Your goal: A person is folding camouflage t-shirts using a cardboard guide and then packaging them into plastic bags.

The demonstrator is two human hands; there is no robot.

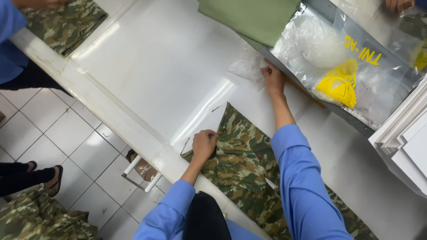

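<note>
pinching camouflage cloth (242,164), left hand (204,144) (fingertips hidden); right hand (273,79) spread on plastic bag (356,66).

We see bare white surface (155,66) open between the camouflage cloth (244,164) and green fabric (253,18); plastic bags (347,66) crowd the right.

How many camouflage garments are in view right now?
3: one on the white table under the left hand, one at the table's top-left corner, one on the floor bottom-left. More may be hidden.
</note>
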